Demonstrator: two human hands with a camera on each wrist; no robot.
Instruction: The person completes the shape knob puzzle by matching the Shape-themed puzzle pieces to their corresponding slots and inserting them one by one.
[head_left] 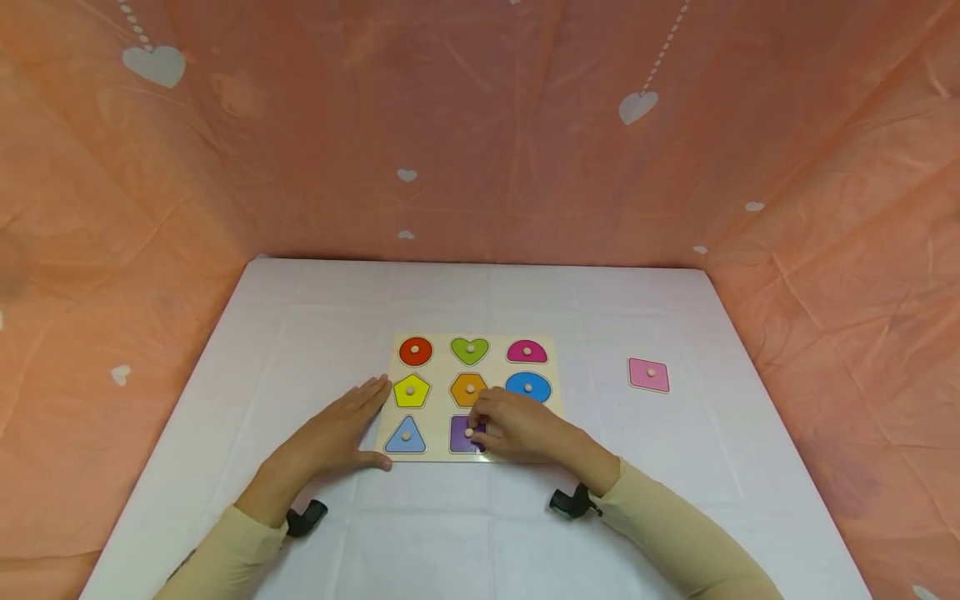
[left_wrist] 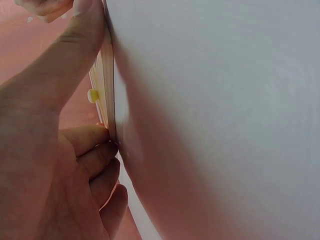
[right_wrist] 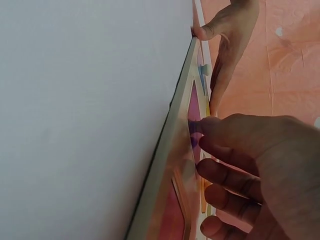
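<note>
A pale wooden knob puzzle board (head_left: 438, 417) lies on the table with several coloured shapes in it. My right hand (head_left: 517, 425) has its thumb and index finger pinching the small knob of the purple square piece (head_left: 458, 446), which sits in the board's front row. In the right wrist view the other fingers (right_wrist: 225, 175) hang loosely curled just over the board. My left hand (head_left: 333, 429) steadies the board's left side, its fingers fairly straight along the edge and the thumb at the front left corner. The right hand hides the front right part of the board in the head view.
A pink four-sided piece (head_left: 641, 380) with a knob lies apart on the white table (head_left: 675, 467), right of the board. Around the piece and board, an orange cloth with white hearts (head_left: 480, 133) rises behind the table and at both sides.
</note>
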